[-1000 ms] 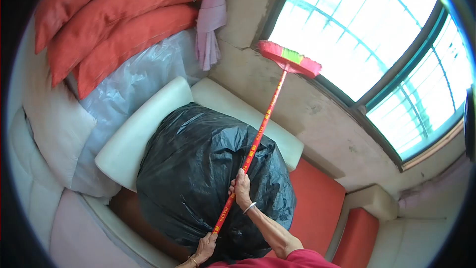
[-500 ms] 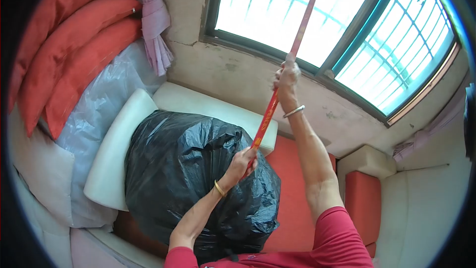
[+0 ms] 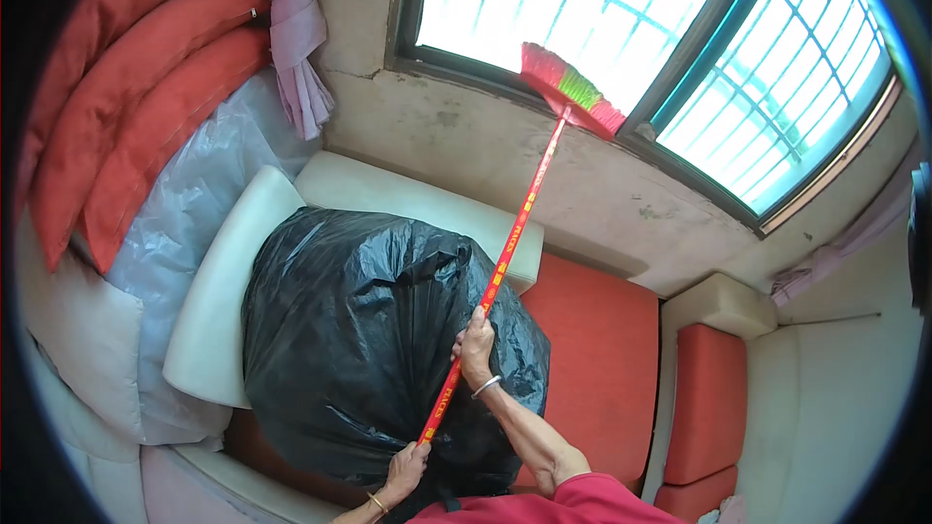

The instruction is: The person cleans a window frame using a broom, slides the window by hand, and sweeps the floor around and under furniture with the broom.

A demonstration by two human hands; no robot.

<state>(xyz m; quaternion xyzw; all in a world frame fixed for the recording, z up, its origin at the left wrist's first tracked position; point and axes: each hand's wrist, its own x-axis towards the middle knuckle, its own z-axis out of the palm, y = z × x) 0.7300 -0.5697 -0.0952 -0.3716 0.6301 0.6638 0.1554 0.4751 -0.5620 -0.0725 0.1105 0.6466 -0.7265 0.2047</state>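
Note:
A broom (image 3: 512, 245) with a red handle slants up from the bottom of the view. Its pink and green bristle head (image 3: 571, 89) is against the lower part of the window, near the sill. My right hand (image 3: 475, 347) is closed round the middle of the handle. Lower down, my left hand (image 3: 406, 471) grips the handle near its end. Beneath both hands bulges a large black plastic bag (image 3: 359, 349), its contents hidden.
A barred sliding window (image 3: 582, 0) fills the upper right. White sofa cushions (image 3: 228, 291) flank the bag, with a red seat (image 3: 592, 369) to its right. Red cushions (image 3: 146, 107) are piled at the left beside a tied pink curtain (image 3: 294, 34).
Both hands have drawn the broom down and toward me, so its bristle head has come into view. My right hand has dropped from near the window to above the black bag.

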